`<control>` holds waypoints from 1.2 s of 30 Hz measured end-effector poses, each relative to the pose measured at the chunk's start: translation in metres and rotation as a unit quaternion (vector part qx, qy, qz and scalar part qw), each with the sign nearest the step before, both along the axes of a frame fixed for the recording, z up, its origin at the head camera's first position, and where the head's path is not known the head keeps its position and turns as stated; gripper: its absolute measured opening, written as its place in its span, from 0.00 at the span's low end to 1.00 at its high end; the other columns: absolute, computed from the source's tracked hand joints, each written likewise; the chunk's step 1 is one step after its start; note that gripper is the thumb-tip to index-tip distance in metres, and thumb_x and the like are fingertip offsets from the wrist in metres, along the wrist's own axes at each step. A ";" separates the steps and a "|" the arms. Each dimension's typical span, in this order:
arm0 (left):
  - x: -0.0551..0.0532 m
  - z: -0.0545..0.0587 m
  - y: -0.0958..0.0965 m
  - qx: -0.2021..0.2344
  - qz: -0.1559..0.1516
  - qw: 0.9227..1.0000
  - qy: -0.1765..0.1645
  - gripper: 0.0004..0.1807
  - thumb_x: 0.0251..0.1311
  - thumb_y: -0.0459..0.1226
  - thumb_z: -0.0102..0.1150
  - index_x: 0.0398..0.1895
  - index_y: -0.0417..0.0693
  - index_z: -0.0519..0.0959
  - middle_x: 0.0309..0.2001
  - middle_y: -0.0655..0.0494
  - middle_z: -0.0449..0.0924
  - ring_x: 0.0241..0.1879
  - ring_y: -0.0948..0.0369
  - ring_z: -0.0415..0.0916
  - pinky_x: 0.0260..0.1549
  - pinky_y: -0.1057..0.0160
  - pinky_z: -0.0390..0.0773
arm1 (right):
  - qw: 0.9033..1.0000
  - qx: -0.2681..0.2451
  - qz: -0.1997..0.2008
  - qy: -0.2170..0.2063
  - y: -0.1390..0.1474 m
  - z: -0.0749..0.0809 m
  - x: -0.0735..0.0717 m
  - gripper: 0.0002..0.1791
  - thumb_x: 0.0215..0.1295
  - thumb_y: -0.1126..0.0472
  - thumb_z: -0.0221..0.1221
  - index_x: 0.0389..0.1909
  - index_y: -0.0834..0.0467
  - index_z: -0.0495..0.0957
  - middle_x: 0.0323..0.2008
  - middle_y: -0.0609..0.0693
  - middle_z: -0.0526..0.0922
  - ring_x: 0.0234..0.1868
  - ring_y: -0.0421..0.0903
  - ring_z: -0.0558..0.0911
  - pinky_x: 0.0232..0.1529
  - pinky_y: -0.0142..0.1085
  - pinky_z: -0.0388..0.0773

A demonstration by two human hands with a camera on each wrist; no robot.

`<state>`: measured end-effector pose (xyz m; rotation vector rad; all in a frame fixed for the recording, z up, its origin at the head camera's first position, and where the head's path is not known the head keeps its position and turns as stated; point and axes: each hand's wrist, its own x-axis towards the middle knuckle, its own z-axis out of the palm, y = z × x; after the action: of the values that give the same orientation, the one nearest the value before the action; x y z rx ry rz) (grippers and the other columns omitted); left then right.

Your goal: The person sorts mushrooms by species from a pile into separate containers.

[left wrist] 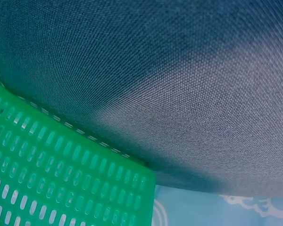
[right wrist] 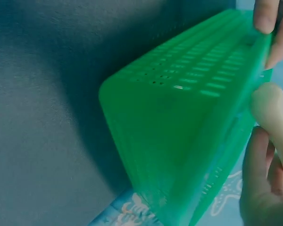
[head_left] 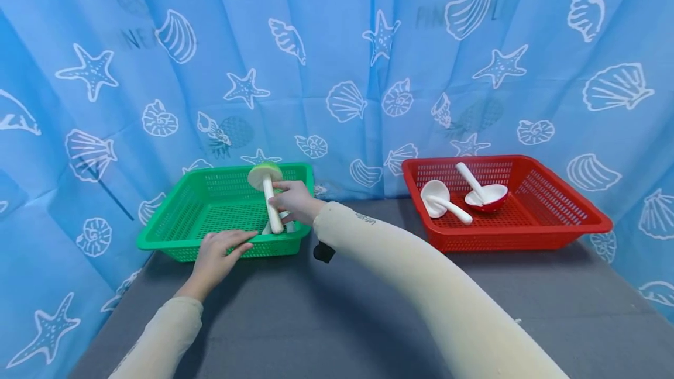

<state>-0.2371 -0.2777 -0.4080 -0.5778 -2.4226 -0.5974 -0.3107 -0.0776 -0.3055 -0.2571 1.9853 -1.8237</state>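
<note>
My right hand [head_left: 297, 200] grips the white handle of a ladle [head_left: 271, 206] whose round bowl has a green outside. The ladle is tilted over the right part of a green basket [head_left: 174, 244], bowl toward the back and handle end near the front rim. In the right wrist view, the pale handle end [right wrist: 269, 106] shows beside the basket rim. My left hand [head_left: 218, 259] holds the basket's front rim, thumb outside and fingers over the top. Other whitish pieces [head_left: 289, 226] lie partly hidden beneath the ladle. The left wrist view shows the basket's perforated wall [left wrist: 70, 165] but no hand.
A red basket [head_left: 505, 238] stands at the right with a white ladle [head_left: 436, 197] and a red ladle with a white inside [head_left: 487, 196]. Both baskets stand on a grey cloth-covered table [head_left: 295, 332]. A blue shell-patterned curtain [head_left: 337, 75] hangs close behind them.
</note>
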 end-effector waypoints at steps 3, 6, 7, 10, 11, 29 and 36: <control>-0.003 0.000 0.005 0.004 -0.008 1.000 -0.004 0.17 0.56 0.32 0.67 0.50 0.47 0.85 0.44 0.49 0.85 0.46 0.47 0.80 0.45 0.43 0.65 | 0.999 0.017 0.000 0.032 -0.003 -0.007 -0.005 0.27 0.72 0.69 0.53 0.70 0.53 0.67 0.61 0.59 0.73 0.57 0.56 0.77 0.50 0.50 0.77; -0.005 0.000 0.008 0.006 -0.012 1.000 -0.009 0.17 0.56 0.33 0.67 0.50 0.47 0.85 0.45 0.49 0.85 0.47 0.47 0.79 0.46 0.42 0.65 | 0.998 0.036 0.012 0.057 -0.002 -0.012 -0.007 0.27 0.73 0.69 0.51 0.72 0.53 0.65 0.66 0.58 0.69 0.64 0.55 0.72 0.57 0.52 0.72; -0.006 0.000 0.008 0.006 -0.013 1.000 -0.010 0.17 0.56 0.33 0.67 0.50 0.47 0.85 0.45 0.49 0.85 0.47 0.47 0.79 0.46 0.42 0.65 | 0.997 0.040 0.016 0.062 0.000 -0.013 -0.007 0.27 0.74 0.69 0.50 0.72 0.53 0.64 0.67 0.58 0.68 0.65 0.55 0.70 0.59 0.52 0.70; -0.007 0.000 0.009 0.004 -0.016 1.000 -0.013 0.17 0.56 0.33 0.67 0.50 0.47 0.85 0.45 0.49 0.85 0.47 0.48 0.80 0.47 0.41 0.65 | 0.998 0.034 0.007 0.061 0.006 -0.013 -0.006 0.27 0.74 0.68 0.50 0.72 0.54 0.64 0.67 0.59 0.68 0.65 0.57 0.70 0.61 0.54 0.68; -0.007 0.000 0.009 0.005 -0.017 1.000 -0.015 0.17 0.56 0.33 0.67 0.50 0.47 0.85 0.45 0.49 0.85 0.47 0.48 0.80 0.47 0.40 0.65 | 0.998 0.028 0.002 0.058 0.009 -0.013 -0.005 0.26 0.74 0.68 0.50 0.71 0.54 0.65 0.66 0.59 0.69 0.64 0.57 0.70 0.60 0.54 0.68; -0.011 0.007 -0.010 -0.003 -0.033 0.999 -0.033 0.19 0.57 0.29 0.65 0.53 0.43 0.82 0.49 0.44 0.82 0.52 0.43 0.76 0.53 0.34 0.61 | 0.998 0.021 -0.013 0.061 0.127 0.010 0.017 0.22 0.73 0.65 0.54 0.65 0.62 0.70 0.61 0.60 0.74 0.56 0.56 0.78 0.53 0.48 0.76; -0.003 0.020 -0.014 0.003 -0.049 0.998 -0.032 0.21 0.56 0.25 0.64 0.55 0.38 0.80 0.54 0.38 0.79 0.58 0.38 0.70 0.53 0.35 0.67 | 0.991 0.059 -0.019 0.119 0.180 0.017 0.030 0.24 0.73 0.63 0.53 0.68 0.64 0.66 0.62 0.64 0.71 0.56 0.58 0.78 0.52 0.47 0.77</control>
<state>-0.2398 -0.2912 -0.3880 -0.6875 -2.4613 -0.6737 -0.2804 0.1028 -0.2884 -0.4181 2.2655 -1.7598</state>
